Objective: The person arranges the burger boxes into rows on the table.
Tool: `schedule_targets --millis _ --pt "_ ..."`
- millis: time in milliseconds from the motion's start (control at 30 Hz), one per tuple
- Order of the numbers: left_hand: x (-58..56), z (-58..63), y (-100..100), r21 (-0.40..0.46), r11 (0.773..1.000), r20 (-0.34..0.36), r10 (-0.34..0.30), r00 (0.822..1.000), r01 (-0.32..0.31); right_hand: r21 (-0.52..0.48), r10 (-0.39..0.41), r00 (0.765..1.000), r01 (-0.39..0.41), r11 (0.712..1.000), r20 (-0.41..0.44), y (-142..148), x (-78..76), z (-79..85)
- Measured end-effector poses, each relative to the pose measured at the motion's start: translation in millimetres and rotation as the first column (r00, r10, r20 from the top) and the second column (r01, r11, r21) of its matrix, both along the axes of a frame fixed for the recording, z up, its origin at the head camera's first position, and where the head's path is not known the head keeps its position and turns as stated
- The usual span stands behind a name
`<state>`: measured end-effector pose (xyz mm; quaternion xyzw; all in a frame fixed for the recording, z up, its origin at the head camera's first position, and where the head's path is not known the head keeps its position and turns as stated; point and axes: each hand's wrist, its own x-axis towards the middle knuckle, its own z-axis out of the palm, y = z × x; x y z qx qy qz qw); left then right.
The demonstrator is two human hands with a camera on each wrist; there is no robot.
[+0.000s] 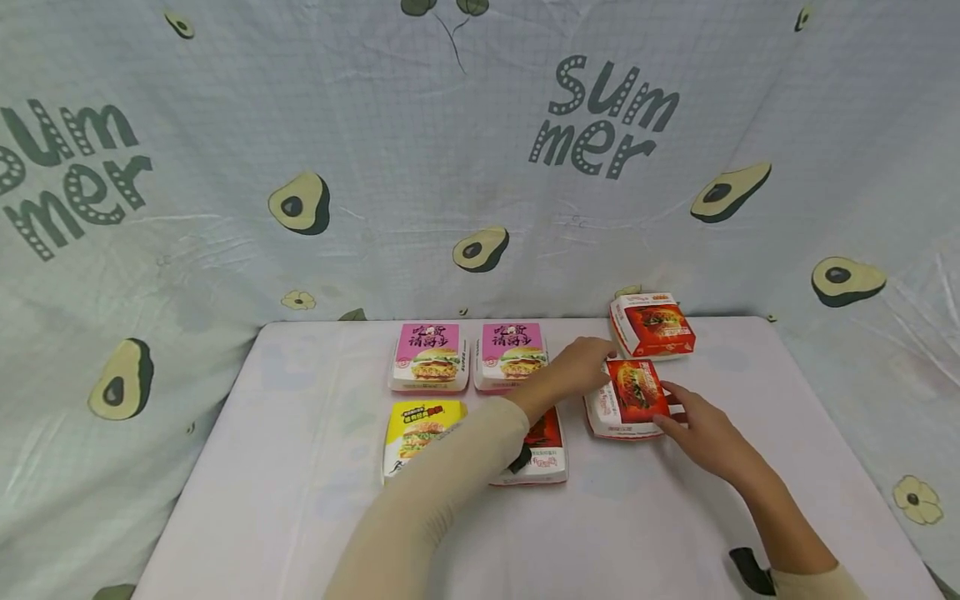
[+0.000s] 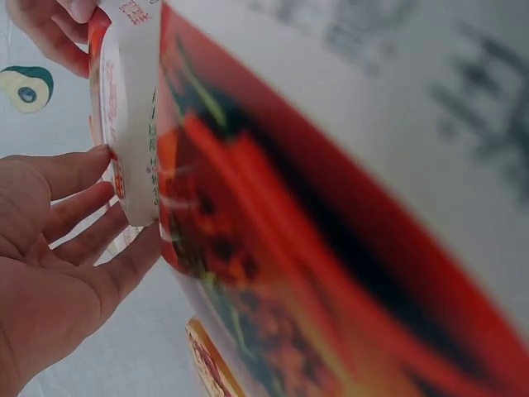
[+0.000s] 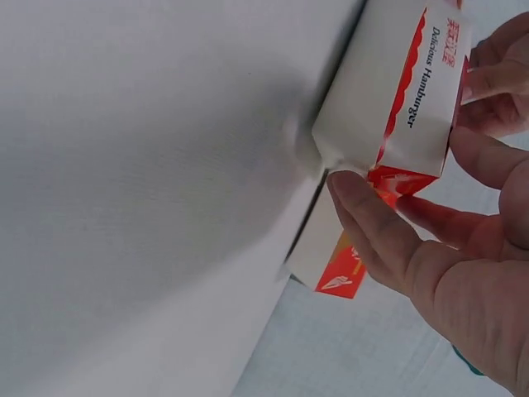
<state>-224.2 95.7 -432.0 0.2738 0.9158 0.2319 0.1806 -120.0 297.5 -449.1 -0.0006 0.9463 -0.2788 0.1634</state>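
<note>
A white burger box with a red top sits between both hands on the right part of the table. My left hand holds its left side, fingertips along the edge in the left wrist view. From the right, my right hand grips the other end, its thumb and fingers spread around the corner in the right wrist view. Another red burger box lies just behind, angled. Under my left forearm, a third red box is partly covered; it looms large and blurred in the left wrist view.
Two pink burger boxes stand side by side at the back middle. In front of the left one is a yellow burger box, partly hidden by my left sleeve. A patterned cloth hangs behind the white table.
</note>
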Motion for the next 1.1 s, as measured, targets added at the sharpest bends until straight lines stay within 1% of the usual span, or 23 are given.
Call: schedule_targets --millis 167,433,700,933,1100 --pt "-1.2 1.8 -4.4 -0.022 1.0 0.009 0.001 1.0 -0.001 -0.009 0.015 1.0 -0.015 1.0 -0.013 0.1 -7.6 2.9" --pt "-0.3 -1.1 -11.8 -0.04 0.999 -0.023 0.001 1.0 -0.002 -0.024 0.012 0.999 -0.013 1.0 -0.035 -3.2 -16.9 3.4" --pt "4.9 -1.4 -16.9 -0.048 0.998 0.007 0.029 1.0 -0.028 -0.032 -0.006 0.999 0.004 0.999 -0.044 -1.7 -25.0 3.4" --pt "9.9 1.9 -17.2 -0.05 0.997 0.043 0.059 0.997 -0.056 -0.038 0.007 0.997 -0.01 0.999 -0.08 -1.9 -30.8 4.5" --pt "12.2 2.4 -19.0 -0.058 0.996 0.049 0.067 0.997 -0.064 -0.037 0.008 0.997 -0.011 0.999 -0.075 -5.5 -35.0 5.3"
